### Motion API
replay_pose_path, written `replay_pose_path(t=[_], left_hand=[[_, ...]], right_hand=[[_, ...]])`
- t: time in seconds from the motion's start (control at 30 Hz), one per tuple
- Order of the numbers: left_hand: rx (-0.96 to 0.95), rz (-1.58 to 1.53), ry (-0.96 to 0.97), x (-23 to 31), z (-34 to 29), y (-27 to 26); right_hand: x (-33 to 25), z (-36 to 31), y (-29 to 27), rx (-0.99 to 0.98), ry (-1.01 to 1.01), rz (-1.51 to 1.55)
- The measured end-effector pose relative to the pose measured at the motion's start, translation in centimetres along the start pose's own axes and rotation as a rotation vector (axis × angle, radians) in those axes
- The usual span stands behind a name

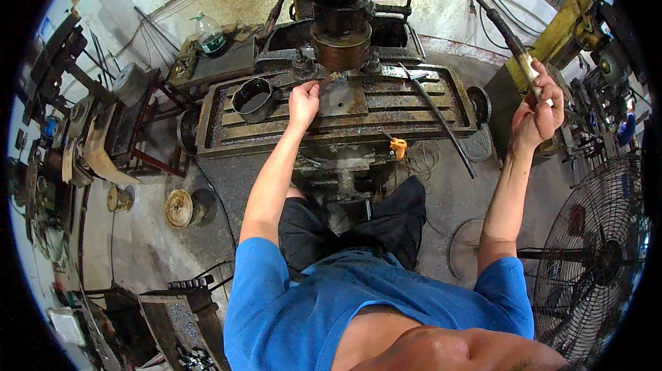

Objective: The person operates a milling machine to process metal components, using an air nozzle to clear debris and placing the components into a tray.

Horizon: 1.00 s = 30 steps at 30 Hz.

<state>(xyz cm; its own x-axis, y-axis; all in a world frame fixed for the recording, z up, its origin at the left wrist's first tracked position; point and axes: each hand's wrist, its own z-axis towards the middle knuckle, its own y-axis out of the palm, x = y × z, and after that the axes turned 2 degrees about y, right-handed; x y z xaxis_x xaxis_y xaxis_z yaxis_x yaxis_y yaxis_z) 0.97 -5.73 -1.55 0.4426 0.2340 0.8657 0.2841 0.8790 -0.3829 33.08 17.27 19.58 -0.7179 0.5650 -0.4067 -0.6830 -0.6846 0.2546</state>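
My left hand [304, 103] is closed in front of the machine's spindle head [342, 45], above the slotted worktable [407, 121]. It pinches what looks like a small brush [334, 76], its brownish tip pointing right, under the spindle; most of its handle is hidden. Left of this hand, a dark pot [253, 99] with liquid in it stands on the table. My right hand [538, 114], raised at the right, is wrapped round the pale, worn grip of a long lever [512, 40] that slopes down from the machine's top.
A dark bar [441, 119] leans across the table's right side and juts past its front edge. A yellow object [398, 147] sits at that edge. Metal chips lie in the table slots. A large fan [607, 261] stands at right, a plastic bottle [209, 34] at back left.
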Motion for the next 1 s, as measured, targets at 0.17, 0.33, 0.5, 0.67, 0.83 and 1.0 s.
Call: replay_pose_path(t=[0.17, 0.33, 0.5, 0.67, 0.83, 1.0], left_hand=[[-0.118, -0.147, -0.111, 2.2, -2.2, -1.5], [-0.171, -0.239, -0.116, 3.2, -4.2, -2.8], [-0.18, -0.227, -0.07, 2.5, -4.9, -3.3], [-0.211, -0.264, -0.092, 2.8, -5.0, -3.4], [-0.193, -0.179, 0.029, 2.2, -4.8, -2.6], [-0.179, -0.15, 0.042, 2.7, -4.7, -2.4]], right_hand=[[-0.1, -0.8, 0.5, 0.051, 0.032, 0.051], [0.6, -1.5, 0.2, 0.056, 0.03, 0.06], [1.2, -2.1, 0.0, 0.045, 0.003, 0.092], [1.9, -2.7, -0.5, 0.022, -0.025, 0.105], [2.4, -3.4, -0.4, 0.049, -0.017, 0.097], [1.3, -2.3, -0.2, 0.035, -0.006, 0.046]])
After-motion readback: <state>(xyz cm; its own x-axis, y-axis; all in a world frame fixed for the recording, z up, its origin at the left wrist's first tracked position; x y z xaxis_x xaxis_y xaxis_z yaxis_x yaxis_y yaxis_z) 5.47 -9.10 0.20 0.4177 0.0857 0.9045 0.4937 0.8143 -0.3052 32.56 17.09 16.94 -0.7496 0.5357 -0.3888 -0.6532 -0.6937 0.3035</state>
